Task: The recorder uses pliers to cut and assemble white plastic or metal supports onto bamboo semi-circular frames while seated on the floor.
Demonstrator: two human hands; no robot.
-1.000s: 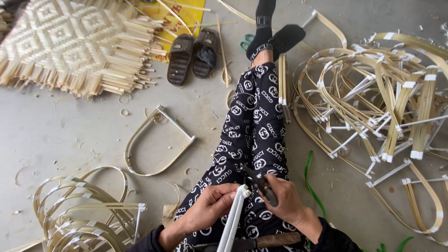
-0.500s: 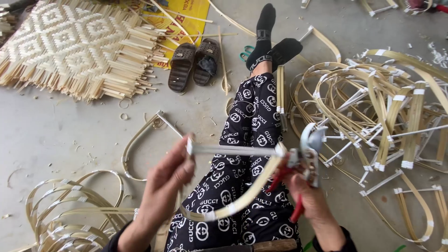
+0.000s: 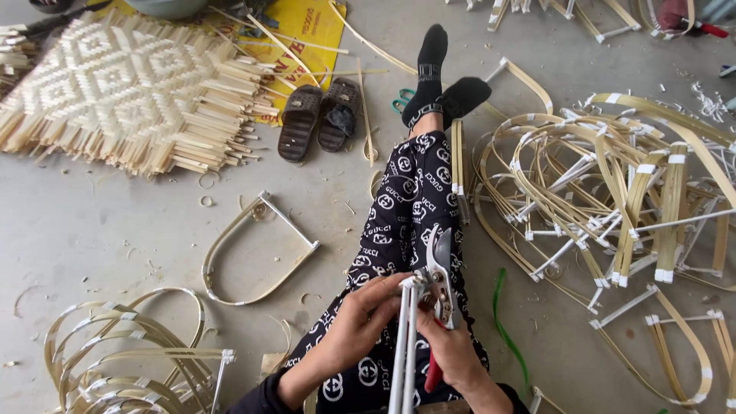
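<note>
Seated on a grey concrete floor (image 3: 100,222), you hold a pair of white rods (image 3: 405,345) upright over your lap, your left hand (image 3: 360,322) pinching them near their top ends. Your right hand (image 3: 452,349) is wrapped around red-handled pruning shears (image 3: 439,284), whose metal blades point up just beside the rod tips. A flat yellow printed sheet (image 3: 307,31) lies at the top of the floor, partly under a woven bamboo mat (image 3: 115,84) with a pale diamond pattern and frayed strip ends. Dark slippers (image 3: 318,119) sit beside it. A single bent bamboo hoop (image 3: 253,253) closed by a white bar lies left of your patterned trousers (image 3: 399,207); similar hoops are heaped at right (image 3: 613,184) and lower left (image 3: 130,353).
</note>
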